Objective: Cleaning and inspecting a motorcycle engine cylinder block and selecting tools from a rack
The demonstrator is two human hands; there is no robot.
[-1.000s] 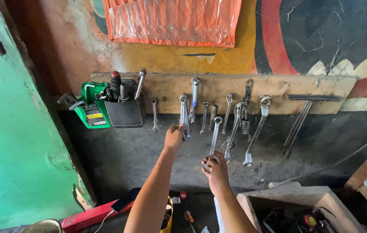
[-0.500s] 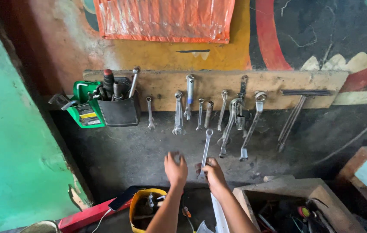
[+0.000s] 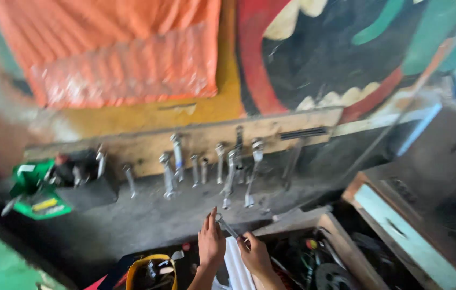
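Left hand (image 3: pixel 211 241) and right hand (image 3: pixel 255 253) both gripping one wrench (image 3: pixel 228 226), below wooden tool rack (image 3: pixel 196 140)

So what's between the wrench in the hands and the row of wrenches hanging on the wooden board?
In the head view, only bare grey wall separates the held wrench from the hanging wrenches; nothing else sits in that stretch.

Wrenches (image 3: pixel 228 172) on wooden board (image 3: pixel 147 147); orange sheet (image 3: pixel 126 51) above.
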